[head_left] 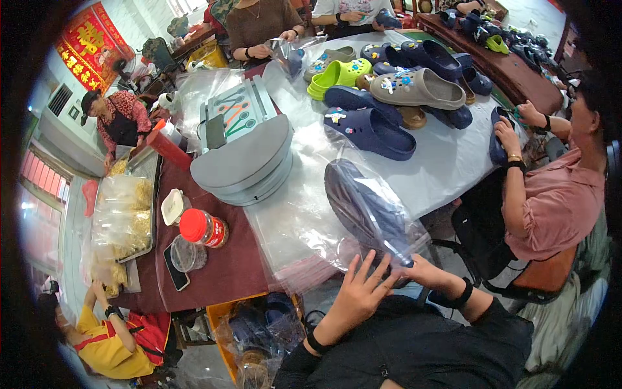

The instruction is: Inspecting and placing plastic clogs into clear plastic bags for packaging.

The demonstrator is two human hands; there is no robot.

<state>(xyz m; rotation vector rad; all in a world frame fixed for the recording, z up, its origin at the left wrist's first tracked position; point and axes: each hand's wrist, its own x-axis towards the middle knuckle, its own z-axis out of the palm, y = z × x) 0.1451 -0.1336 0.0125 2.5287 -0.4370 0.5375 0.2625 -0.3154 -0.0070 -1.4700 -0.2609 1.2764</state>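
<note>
A pair of navy clogs (363, 204), soles showing, lies inside a clear plastic bag (324, 223) at the table's near edge. My right hand (429, 272) is closed on the near right end of this bag, by the clogs. Beside it, my left hand (366, 288) rests against the bag's near edge with its fingers stretched and spread. Beyond the bag is a heap of clogs in navy, grey and lime green, with a navy clog (370, 131) closest to me, bearing small charms.
Left of the bag stands a grey rounded device (249, 159). Further left are a red-lidded jar (202, 228), a phone (175, 267) and a tray (154, 201) of small bags. An orange crate (217, 334) of bagged clogs sits below. A co-worker (551, 188) at right handles a clog.
</note>
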